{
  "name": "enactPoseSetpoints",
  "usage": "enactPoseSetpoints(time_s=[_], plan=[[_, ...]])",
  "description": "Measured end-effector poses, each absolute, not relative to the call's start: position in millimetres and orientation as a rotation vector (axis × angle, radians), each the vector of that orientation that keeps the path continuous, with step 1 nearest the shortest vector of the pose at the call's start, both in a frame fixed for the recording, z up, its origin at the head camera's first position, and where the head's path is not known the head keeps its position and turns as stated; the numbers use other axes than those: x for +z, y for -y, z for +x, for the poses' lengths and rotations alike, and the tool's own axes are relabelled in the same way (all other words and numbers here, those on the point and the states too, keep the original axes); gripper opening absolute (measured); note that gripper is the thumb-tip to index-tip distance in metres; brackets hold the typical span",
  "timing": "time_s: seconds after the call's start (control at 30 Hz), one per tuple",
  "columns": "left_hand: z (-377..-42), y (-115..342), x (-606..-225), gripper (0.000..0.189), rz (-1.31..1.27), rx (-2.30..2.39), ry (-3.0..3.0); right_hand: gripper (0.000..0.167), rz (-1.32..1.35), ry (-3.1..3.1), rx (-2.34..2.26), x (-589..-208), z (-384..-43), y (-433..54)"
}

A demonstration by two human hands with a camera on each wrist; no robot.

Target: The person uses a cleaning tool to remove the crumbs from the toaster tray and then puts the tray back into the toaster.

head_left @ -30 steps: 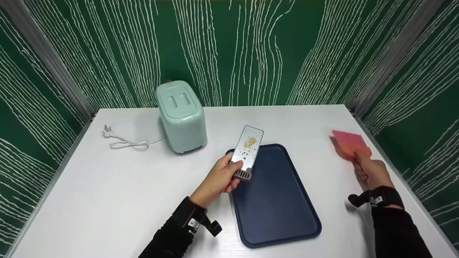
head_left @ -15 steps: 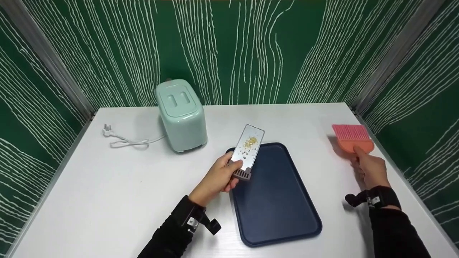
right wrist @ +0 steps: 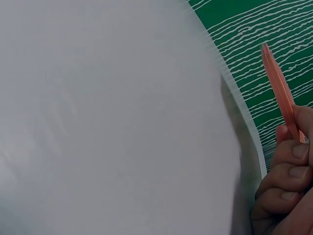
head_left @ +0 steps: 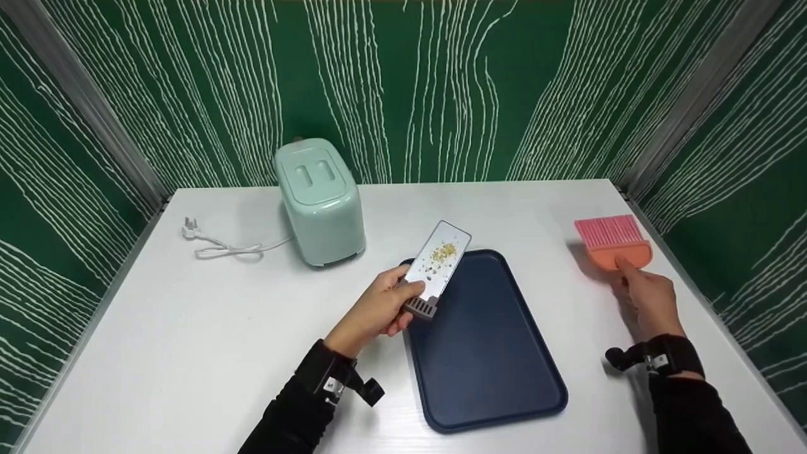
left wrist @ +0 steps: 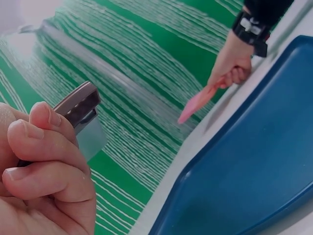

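In the head view my left hand (head_left: 378,309) grips the slotted grey end of a toaster crumb tray (head_left: 429,261), thumb on top. Yellowish and dark crumbs (head_left: 444,251) lie on its pale surface. The crumb tray is above the upper left corner of a dark blue serving tray (head_left: 485,353). Over at the right, my right hand (head_left: 652,302) pinches the orange handle of a small pink-bristled brush (head_left: 611,243), bristles pointing away from me. The left wrist view shows curled fingers (left wrist: 49,176) around the crumb tray's end; the right wrist view has the brush edge-on (right wrist: 279,88).
A mint green toaster (head_left: 321,202) stands at the back, left of centre. Its white cord and plug (head_left: 236,251) lie on the white table (head_left: 189,340) to its left. Green walls (head_left: 441,94) with white lines close off the back and sides.
The brush has turned so its bristles show broad side up, and my right hand has shifted slightly left. My left hand has tilted the crumb tray a little to the right; the crumbs stay on it.
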State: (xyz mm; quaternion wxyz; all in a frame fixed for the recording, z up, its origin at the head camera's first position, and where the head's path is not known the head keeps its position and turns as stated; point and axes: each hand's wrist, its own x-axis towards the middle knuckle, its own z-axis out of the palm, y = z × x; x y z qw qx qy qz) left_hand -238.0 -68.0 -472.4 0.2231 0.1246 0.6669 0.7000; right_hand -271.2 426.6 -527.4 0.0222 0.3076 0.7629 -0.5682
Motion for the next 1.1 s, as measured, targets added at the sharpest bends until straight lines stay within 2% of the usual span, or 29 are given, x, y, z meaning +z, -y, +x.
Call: enactPoseSetpoints(time_s=[0.2, 0.47, 0.77, 1.1], plan=[[-239, 70, -470, 0.024, 0.365, 1.920, -1.817, 0.058, 0.939, -2.433, -1.687, -529, -269, -418], [-241, 75, -468, 0.030, 0.396, 1.891, -1.807, 0.058, 0.900, -2.490, -1.659, -531, -262, -406], [-245, 80, -472, 0.009, 0.428, 1.867, -1.860, 0.063, 0.693, -2.663, -1.632, -518, -252, -391], [-244, 83, -469, 0.030, 0.395, 1.810, -1.904, 0.054, 0.582, -2.648, -1.785, -498, -243, -366]])
